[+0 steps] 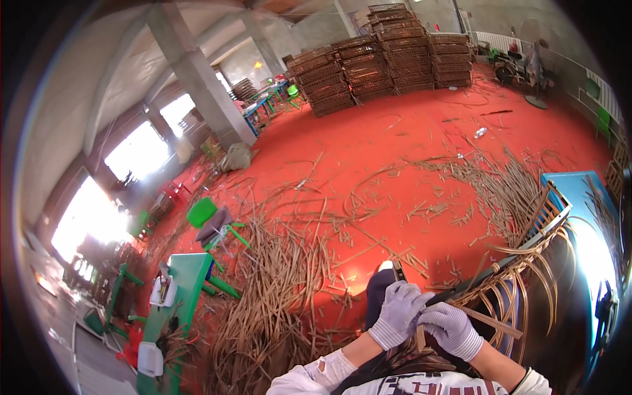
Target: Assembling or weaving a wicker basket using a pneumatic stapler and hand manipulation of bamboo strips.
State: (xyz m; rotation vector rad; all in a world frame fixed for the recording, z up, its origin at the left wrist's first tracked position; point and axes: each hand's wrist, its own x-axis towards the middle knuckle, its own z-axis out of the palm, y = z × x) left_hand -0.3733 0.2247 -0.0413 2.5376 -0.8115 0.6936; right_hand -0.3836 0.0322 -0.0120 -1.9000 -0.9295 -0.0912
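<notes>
My left hand (399, 315), in a pale lilac knit glove, is closed with its fingertips close against my right hand (451, 328), gloved the same way. Between them they grip a flat brown weaving strip (494, 322), whose long end sticks out past my right hand. A short piece of strip shows below, between the two hands. Fingers hide where the strip is gripped. Just right of my hands, a partly woven frame (484, 280) has several curved brown strips hanging loose from its dark rail.
Loose brown strips (273, 289) lie heaped on the red floor (316, 171) to my left, with another heap (510, 191) at right. A green table (191, 276) holds white containers. A blue table (579, 191) stands right. Stacked woven crates (368, 62) rise at the back.
</notes>
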